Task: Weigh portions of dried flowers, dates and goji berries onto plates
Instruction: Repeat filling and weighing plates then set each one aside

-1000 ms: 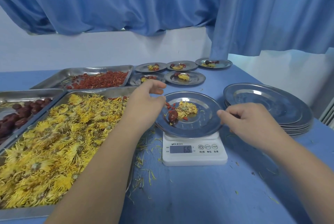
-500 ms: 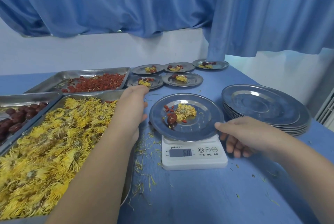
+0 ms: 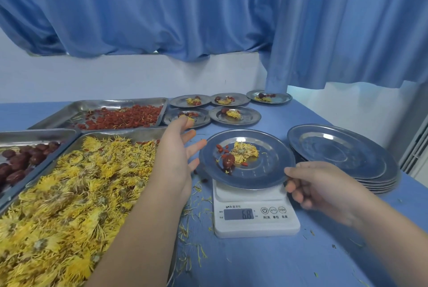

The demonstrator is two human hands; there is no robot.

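Since a second ago our left hand (image 3: 176, 159) has drawn back from the steel plate (image 3: 266, 175) on the digital scale (image 3: 254, 217) and now hovers at the plate's left edge, fingers spread and empty. Our right hand (image 3: 322, 189) has come in to pinch the plate's near-right rim. The plate carries one dried flower (image 3: 244, 152), a date (image 3: 228, 161) and a few goji berries (image 3: 222, 148); the display reads 6.8. We judge this portion finished and about to be lifted off. Left of the scale lie the trays of flowers (image 3: 69, 194), dates (image 3: 16, 166) and goji (image 3: 125, 117); behind it five filled plates (image 3: 234, 115); right of it a stack of empty plates (image 3: 342, 147). Blue bench (image 3: 278, 263), littered petals, blue curtain (image 3: 208, 8) over a white wall.
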